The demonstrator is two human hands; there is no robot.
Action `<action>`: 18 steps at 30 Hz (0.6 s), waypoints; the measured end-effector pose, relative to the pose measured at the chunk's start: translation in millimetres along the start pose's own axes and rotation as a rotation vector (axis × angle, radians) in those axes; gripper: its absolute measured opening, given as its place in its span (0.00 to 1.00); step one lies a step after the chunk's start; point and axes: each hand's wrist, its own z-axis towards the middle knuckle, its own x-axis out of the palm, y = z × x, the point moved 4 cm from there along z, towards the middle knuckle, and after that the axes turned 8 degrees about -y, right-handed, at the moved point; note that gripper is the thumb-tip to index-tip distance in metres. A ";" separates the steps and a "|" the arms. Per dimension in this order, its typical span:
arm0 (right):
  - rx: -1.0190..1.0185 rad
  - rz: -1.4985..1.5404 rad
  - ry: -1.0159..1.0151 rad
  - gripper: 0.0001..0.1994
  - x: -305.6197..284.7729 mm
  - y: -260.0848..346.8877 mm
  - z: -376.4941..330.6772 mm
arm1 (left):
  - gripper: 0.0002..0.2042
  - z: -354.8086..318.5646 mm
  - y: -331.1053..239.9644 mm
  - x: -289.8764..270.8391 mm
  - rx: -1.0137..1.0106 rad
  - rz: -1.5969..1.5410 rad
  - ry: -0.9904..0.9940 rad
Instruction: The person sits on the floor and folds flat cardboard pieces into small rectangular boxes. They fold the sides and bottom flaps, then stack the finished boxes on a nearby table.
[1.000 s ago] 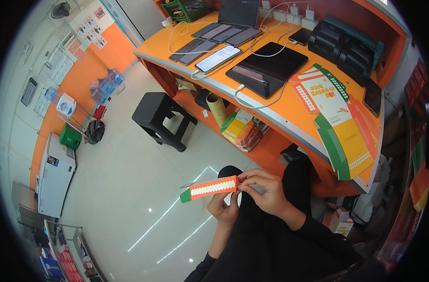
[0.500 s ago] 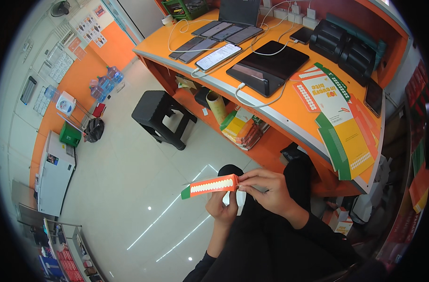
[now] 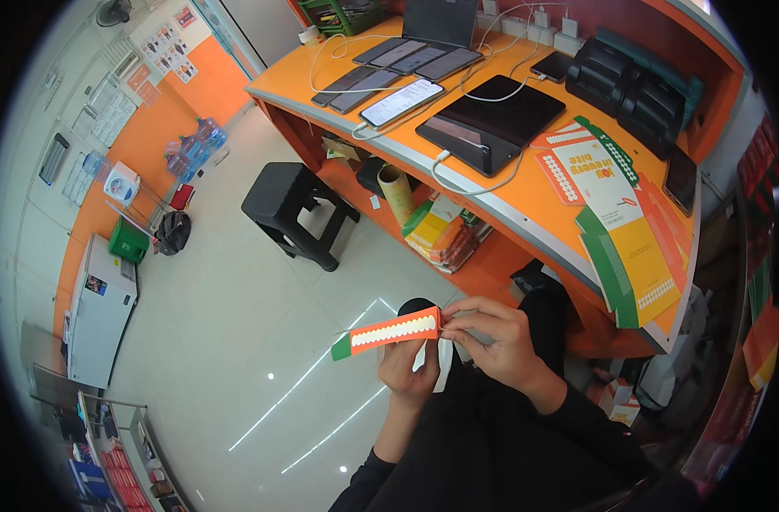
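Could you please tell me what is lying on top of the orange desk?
On the orange desk lie a large tablet, several phones on white cables, a black bag and flat printed cardboard sheets. Whatever is beneath them is covered.

Left hand (image 3: 409, 373): palm toward the body, fingers curled upward in a grip. Right hand (image 3: 495, 334): fingertips pinched together, wrist bent inward.

At frame centre, a narrow cardboard strip (image 3: 388, 333) is orange with a row of white dots and a green tip. The long desk (image 3: 526, 183) at upper right is orange; the plastic stool (image 3: 292, 208) is black; the floor (image 3: 236, 341) is pale grey.
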 end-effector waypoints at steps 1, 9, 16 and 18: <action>0.001 -0.002 0.002 0.07 -0.2 -0.6 0.8 | 0.14 -0.6 1.6 -0.5 -0.001 -0.007 0.010; 0.032 0.021 0.043 0.06 -3.1 1.2 6.1 | 0.14 1.9 -1.1 1.2 -0.006 -0.030 0.022; 0.088 0.133 0.007 0.06 -0.5 -1.1 6.7 | 0.13 4.9 8.8 1.2 -0.073 -0.061 0.019; 0.098 0.139 0.004 0.06 1.5 -2.6 5.1 | 0.13 3.7 7.8 0.7 -0.063 -0.042 0.011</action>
